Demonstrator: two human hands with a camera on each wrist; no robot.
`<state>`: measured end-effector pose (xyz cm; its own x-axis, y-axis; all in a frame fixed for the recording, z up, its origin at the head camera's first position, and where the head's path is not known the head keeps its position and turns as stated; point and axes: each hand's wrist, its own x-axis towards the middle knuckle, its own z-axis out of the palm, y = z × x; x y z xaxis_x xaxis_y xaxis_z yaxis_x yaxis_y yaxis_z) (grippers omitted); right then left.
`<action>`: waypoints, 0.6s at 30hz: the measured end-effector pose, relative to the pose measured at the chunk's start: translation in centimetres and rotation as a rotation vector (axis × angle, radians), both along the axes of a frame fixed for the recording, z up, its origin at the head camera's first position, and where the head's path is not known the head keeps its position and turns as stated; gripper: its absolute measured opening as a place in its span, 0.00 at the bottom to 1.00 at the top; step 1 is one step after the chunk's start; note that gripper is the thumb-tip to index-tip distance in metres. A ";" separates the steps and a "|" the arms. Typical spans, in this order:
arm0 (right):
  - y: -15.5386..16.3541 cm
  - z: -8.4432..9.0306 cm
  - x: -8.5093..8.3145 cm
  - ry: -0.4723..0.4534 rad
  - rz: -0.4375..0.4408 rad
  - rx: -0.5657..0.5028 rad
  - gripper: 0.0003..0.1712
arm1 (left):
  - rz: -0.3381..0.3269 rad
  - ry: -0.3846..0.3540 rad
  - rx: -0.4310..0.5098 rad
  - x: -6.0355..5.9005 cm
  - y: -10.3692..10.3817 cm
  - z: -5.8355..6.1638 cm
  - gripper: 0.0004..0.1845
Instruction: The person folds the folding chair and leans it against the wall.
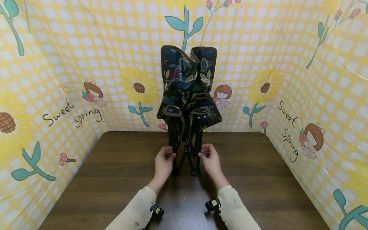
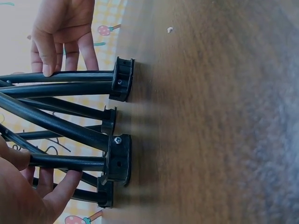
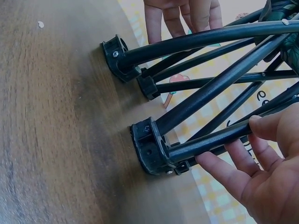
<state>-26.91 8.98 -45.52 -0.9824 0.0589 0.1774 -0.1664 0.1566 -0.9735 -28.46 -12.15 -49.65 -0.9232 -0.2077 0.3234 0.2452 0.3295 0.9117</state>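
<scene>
A folding camp chair (image 1: 184,83) with dark leaf-and-flower fabric stands upright on the wooden table, partly folded, its back and seat creased inward. Its thin black legs cross beneath the seat and end in black plastic feet (image 2: 119,158). My left hand (image 1: 164,164) holds the left front leg low down, thumb on the near side and fingers behind it. On the opposite side, my right hand (image 1: 211,163) pinches the right front leg between thumb and fingers, just above a foot (image 3: 152,149). Fabric hides the upper ends of the legs.
Brown wooden table (image 1: 120,166) surrounds the chair. A yellow-and-white checked cloth (image 1: 120,48) with printed flowers hangs behind and along both sides. A tiny pale speck (image 2: 170,29) lies on the wood. Each cream sleeve carries a small black wrist camera (image 1: 156,210).
</scene>
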 end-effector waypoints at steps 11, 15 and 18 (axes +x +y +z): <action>0.1 -0.9 -0.9 0.012 0.005 0.017 0.17 | -0.009 0.014 -0.010 -0.6 -0.1 -0.3 0.10; 0.3 -3.1 -2.6 0.001 -0.010 0.006 0.18 | -0.010 0.013 -0.016 -0.7 -0.2 -0.4 0.11; 0.3 -4.2 -3.3 0.005 -0.023 -0.009 0.18 | -0.009 0.014 -0.018 -0.8 -0.2 -0.5 0.11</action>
